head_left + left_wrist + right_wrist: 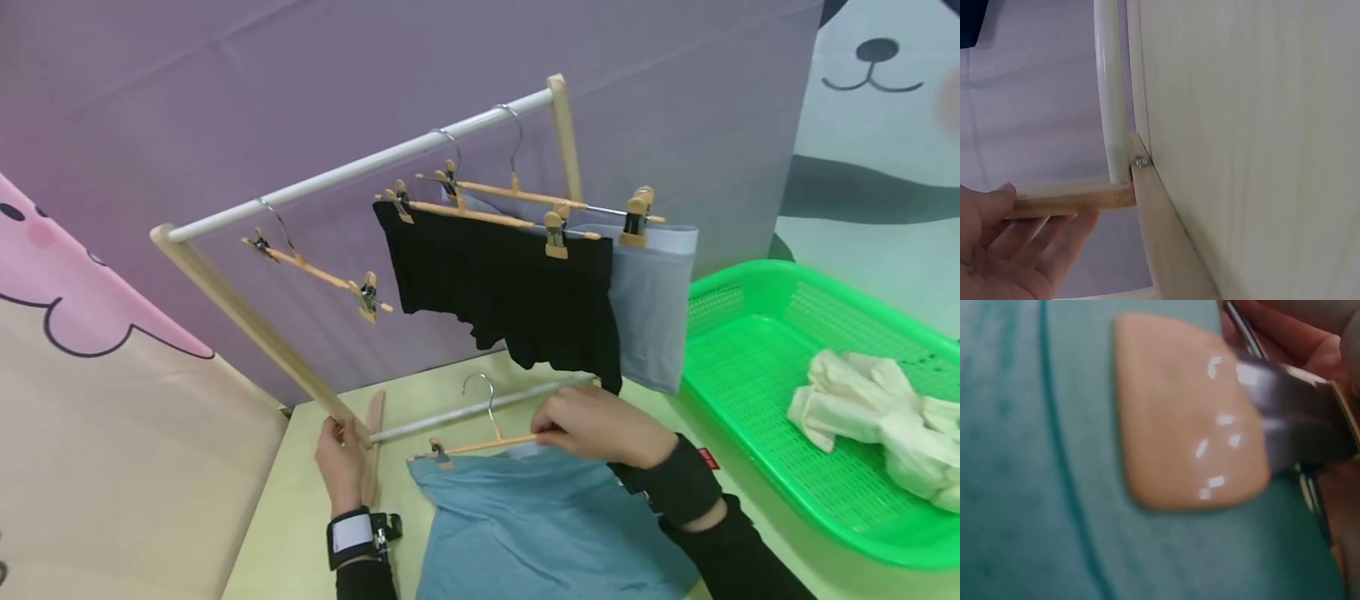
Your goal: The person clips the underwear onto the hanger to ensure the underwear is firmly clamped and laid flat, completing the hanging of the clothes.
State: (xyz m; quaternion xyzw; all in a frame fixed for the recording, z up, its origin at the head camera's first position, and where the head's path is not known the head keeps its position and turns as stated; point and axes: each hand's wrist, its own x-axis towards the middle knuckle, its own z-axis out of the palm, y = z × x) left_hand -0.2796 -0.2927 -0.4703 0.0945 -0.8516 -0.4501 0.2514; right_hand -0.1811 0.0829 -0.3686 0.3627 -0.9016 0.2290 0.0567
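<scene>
My left hand (340,467) grips the lower part of the clothes rack's wooden side post (262,333). The left wrist view shows thumb and fingers around that post (1069,201), just beside its joint with the foot bar. In my right hand (600,427) is a clip hanger (480,447), held by the bar with its hook upward. A blue cloth garment (540,525) hangs from it and spreads toward me over the table. One clip (441,452) grips the garment's left corner; up close, the right wrist view has another clip (1188,419) biting the cloth's edge. My hand hides that clip in the head view.
From the rack's white top rail (360,171) hang black shorts (502,287), a grey garment (652,308) behind them, and a bare clip hanger (315,271) at left. A green basket (757,450) at right holds cream cloth (877,408). A lilac backdrop stands behind.
</scene>
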